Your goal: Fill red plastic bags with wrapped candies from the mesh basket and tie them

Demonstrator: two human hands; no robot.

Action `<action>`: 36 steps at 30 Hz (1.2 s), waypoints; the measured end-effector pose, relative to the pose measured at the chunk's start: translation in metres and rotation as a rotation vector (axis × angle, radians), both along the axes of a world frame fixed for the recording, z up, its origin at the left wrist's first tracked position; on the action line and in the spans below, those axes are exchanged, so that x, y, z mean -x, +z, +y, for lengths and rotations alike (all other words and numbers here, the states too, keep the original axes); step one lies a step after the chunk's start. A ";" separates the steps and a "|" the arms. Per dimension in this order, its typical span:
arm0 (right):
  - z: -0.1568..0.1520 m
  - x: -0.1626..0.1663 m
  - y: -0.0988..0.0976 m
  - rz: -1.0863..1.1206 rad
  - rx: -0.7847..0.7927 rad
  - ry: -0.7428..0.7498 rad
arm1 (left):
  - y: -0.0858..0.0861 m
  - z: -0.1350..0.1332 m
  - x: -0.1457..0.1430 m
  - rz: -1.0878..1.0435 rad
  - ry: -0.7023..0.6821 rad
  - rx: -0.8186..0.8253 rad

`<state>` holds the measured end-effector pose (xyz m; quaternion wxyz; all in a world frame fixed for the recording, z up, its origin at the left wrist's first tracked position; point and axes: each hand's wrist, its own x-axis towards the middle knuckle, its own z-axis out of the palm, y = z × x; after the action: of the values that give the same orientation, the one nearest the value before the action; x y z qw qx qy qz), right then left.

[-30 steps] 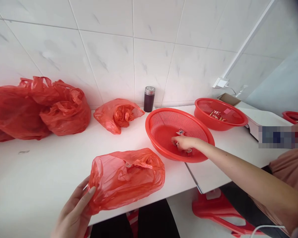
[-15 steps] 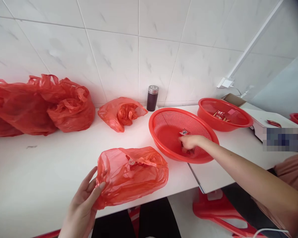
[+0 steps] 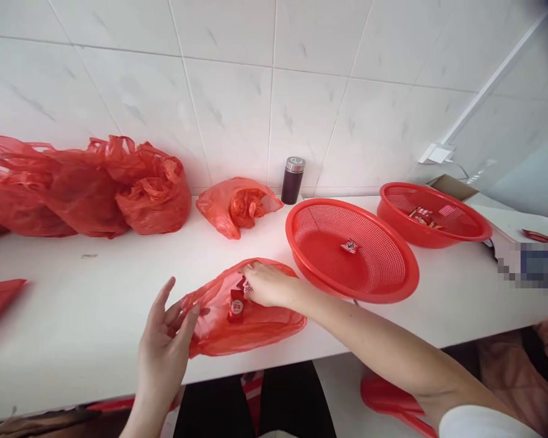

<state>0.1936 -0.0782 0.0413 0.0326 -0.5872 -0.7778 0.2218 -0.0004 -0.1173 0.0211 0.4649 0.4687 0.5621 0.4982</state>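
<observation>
A translucent red plastic bag (image 3: 256, 322) lies near the front edge of the white table (image 3: 73, 316). My left hand (image 3: 168, 325) pinches the bag's left rim between thumb and fingers, and the other fingers are spread. My right hand (image 3: 267, 284) rests on top of the bag at its mouth, fingers closed round a small red-and-white packet (image 3: 245, 284). Another small red packet (image 3: 236, 304) shows just below the fingertips, in the bag's opening. To the right stands a red mesh basket (image 3: 393, 286) with one small packet (image 3: 349, 246) in it.
A second red basket (image 3: 477, 228) with several packets sits at the right. A dark flask (image 3: 293, 180) stands by the tiled wall. Stuffed red bags (image 3: 95, 191) and a smaller one (image 3: 237, 207) lie at the back. A red stool (image 3: 388, 398) is under the table.
My right hand has left the near red basket and come left to the bag's mouth with a packet. The view has swung left. My left hand has kept hold of the bag's rim.
</observation>
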 end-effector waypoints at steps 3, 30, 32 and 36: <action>0.003 -0.012 0.009 -0.021 -0.009 -0.003 | -0.002 0.006 0.008 0.089 0.051 -0.017; -0.032 -0.109 0.062 0.514 -0.022 -0.232 | -0.012 -0.003 0.018 -0.009 -0.131 0.165; -0.047 -0.066 0.062 0.552 -0.012 0.024 | -0.011 -0.001 0.018 -0.005 -0.122 0.157; -0.057 -0.027 0.035 0.132 -0.231 0.212 | -0.003 -0.001 0.019 -0.020 -0.085 0.122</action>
<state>0.2209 -0.1353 0.0764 0.1272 -0.4783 -0.8519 0.1713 -0.0198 -0.1182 0.0180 0.5190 0.4581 0.5663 0.4474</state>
